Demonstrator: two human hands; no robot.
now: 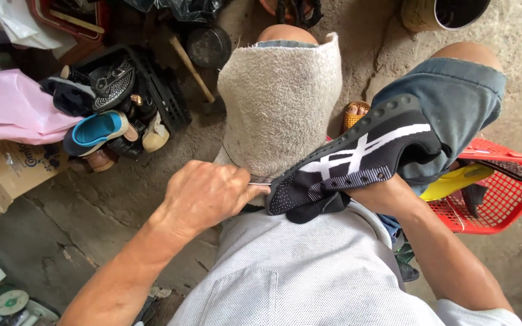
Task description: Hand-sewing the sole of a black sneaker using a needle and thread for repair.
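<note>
Steel glints at your left hand (203, 194), fingers clamped on a thin metal tool (260, 180), probably an awl, its tip touching the toe of the black knit sneaker (357, 158). The sneaker lies just rightward, long axis rising toward your right knee. Your right hand hides beneath it; grip unclear.

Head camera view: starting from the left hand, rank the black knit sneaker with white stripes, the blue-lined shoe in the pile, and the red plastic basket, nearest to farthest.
From the left hand:
1. Black knit sneaker with white stripes, just right, at the fingertips.
2. Blue-lined shoe, upper left in the pile.
3. Red plastic basket, far right.
</note>
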